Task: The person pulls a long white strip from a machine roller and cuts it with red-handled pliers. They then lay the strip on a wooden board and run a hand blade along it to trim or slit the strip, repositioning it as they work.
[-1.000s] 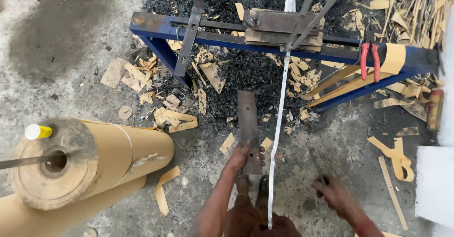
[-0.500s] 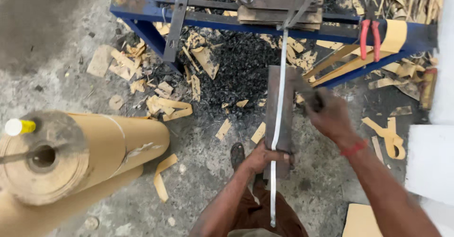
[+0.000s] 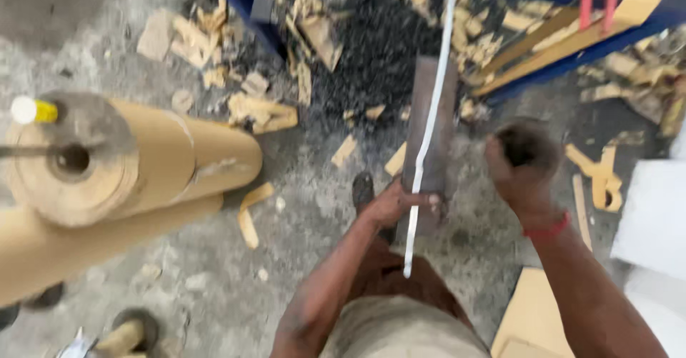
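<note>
Looking down from the head camera, a long flat metal bar point(image 3: 429, 136) is seen lying on the concrete floor point(image 3: 307, 179), its long axis running from just in front of the person away toward a blue steel frame point(image 3: 246, 4) at the top of the view. A thin white strip point(image 3: 431, 126) is laid along the same line, slightly slanted, its far end passing over the frame and its near end pointing at the person's lap.

The near end of the bar is pinned by the left hand point(image 3: 400, 202), fingers closed over bar and strip together, the forearm stretched forward from the lower middle of the view. The right hand point(image 3: 525, 159) is raised just beside the bar, to its right, closed into a fist and blurred; whether anything is held in it cannot be told. A red band point(image 3: 547, 228) is worn at that wrist.

Compared with half a second ago, the right hand has been drawn back from the far part of the bar to a spot nearer the body, and the view has been tilted closer to the floor. The left hand's grip is unchanged.

Large rolls of brown paper point(image 3: 128, 165) are lying at the left, well apart from the bar. Cardboard offcuts point(image 3: 261, 111) and dark shavings point(image 3: 375, 51) are scattered between the rolls and the frame.
</note>
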